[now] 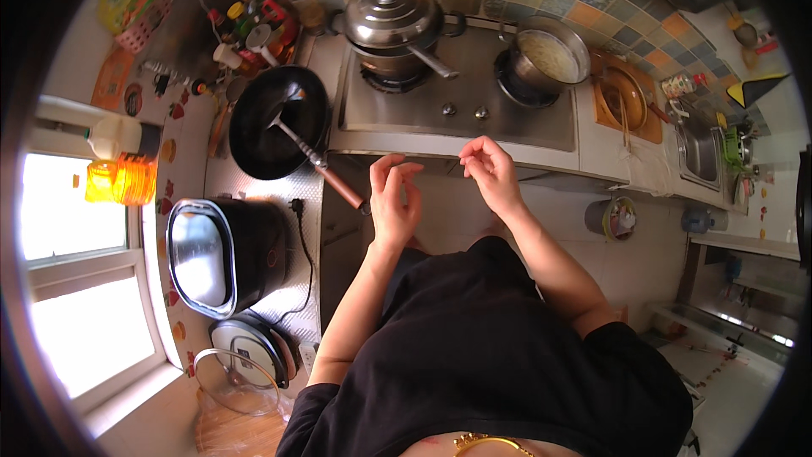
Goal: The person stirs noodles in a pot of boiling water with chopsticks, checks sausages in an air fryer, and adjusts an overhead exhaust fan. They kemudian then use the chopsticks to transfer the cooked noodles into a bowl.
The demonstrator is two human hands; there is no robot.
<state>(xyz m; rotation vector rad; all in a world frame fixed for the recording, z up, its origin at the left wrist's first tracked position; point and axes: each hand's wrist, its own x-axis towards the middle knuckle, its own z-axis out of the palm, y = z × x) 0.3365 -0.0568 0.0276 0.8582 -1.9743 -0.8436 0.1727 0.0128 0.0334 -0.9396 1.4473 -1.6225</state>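
My left hand [394, 203] hovers before the counter edge with its fingers loosely bent and nothing in it. Nearest to it is the wooden handle of a metal spatula [342, 187], whose head rests in a black wok [279, 139]. My right hand [491, 174], also holding nothing, is raised in front of the gas hob [406, 111] with curled fingers. On the left burner stands a lidded steel pot [393, 19], with a handle jutting out from under the lid. The right burner bears an uncovered steel saucepan [549, 60] with pale, cloudy contents.
A wooden board with a brown bowl [618, 98] and chopsticks [625, 117] lies right of the hob, before the sink [701, 149]. Left are sauce bottles [260, 13], a black appliance [225, 254] and a glass lid [238, 387]. A bin [599, 219] stands on the floor.
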